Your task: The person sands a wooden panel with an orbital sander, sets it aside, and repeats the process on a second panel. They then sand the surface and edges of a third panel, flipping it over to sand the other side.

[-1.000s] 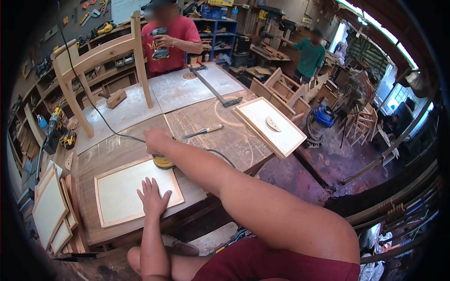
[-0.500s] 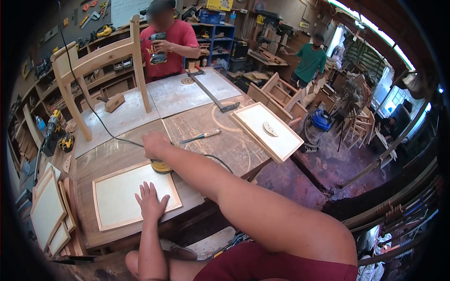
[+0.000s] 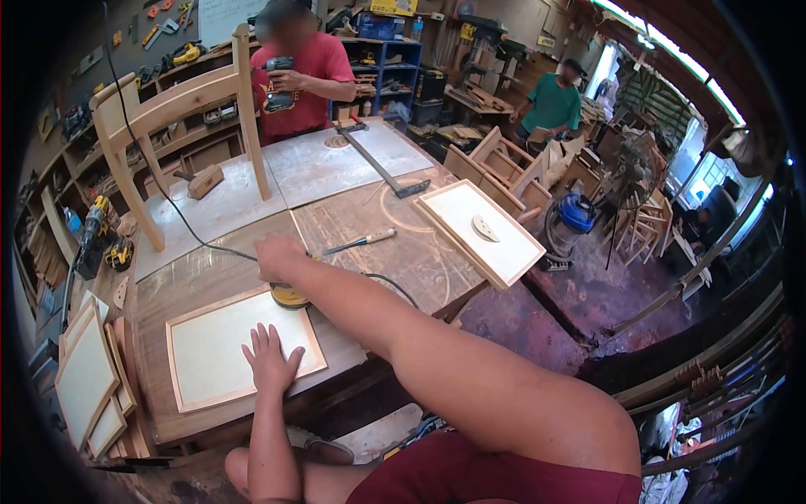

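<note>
A white panel with a light wood frame (image 3: 210, 353) lies flat at the table's near edge. My left hand (image 3: 273, 359) rests on its right part, fingers spread, holding nothing. Beyond the panel's upper right corner, my right hand (image 3: 280, 255) is wrapped over the top of a sander (image 3: 289, 296), whose yellow base shows below the hand. The sander sits at the frame's upper right corner; its underside is hidden. A chisel (image 3: 361, 241) lies to the right of my right hand. A second framed panel (image 3: 462, 210) carries a half-round wooden piece (image 3: 484, 228).
A wooden chair frame (image 3: 193, 97), a mallet (image 3: 204, 181) and a long clamp (image 3: 374, 164) are on the far table. More framed panels (image 3: 86, 374) lean at left. A person in red (image 3: 315, 67) holds a drill opposite; another in green (image 3: 554, 105) is farther back. A black cable (image 3: 180, 223) crosses the table.
The person in green has turned and brought the arms in toward the body. The person in red has shifted slightly. My hands look unchanged.
</note>
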`<state>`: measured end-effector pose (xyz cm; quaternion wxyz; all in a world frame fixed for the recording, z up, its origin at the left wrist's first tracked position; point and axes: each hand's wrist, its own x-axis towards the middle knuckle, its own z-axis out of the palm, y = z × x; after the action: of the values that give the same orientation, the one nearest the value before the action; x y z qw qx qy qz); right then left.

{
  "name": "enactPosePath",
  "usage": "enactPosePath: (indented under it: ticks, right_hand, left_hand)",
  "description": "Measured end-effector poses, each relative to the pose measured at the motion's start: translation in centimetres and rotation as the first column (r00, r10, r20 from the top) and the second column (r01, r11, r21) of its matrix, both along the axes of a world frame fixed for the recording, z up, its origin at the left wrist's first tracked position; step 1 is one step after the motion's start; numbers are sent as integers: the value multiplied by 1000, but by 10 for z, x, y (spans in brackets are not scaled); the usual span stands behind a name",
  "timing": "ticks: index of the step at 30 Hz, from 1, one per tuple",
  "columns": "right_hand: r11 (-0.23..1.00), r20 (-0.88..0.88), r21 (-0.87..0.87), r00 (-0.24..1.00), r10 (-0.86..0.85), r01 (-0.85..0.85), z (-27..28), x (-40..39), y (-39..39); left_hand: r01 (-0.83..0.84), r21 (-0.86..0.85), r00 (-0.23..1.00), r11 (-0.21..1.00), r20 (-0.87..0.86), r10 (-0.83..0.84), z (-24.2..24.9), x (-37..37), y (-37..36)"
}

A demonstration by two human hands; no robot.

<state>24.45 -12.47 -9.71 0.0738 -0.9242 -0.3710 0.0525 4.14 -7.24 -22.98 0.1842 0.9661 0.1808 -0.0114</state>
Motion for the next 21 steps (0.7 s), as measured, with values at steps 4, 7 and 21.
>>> enactPosePath:
  ticks: [4,7,21]
  right_hand:
    - [1000,4,3,1000,13,-13,-2,2,1]
    - [1000,-2,-9,1000,8,-8,-1,2,1]
    - [1000,-22,-16,1000,0,-1,-3,4,4]
  left_hand:
    - [-1,6,1000,1000,-8,1,2,0,-1]
    - [44,-7,999,999,20,-44,-6,0,3]
    - [91,1,994,996,-62,-91,7,1,-33]
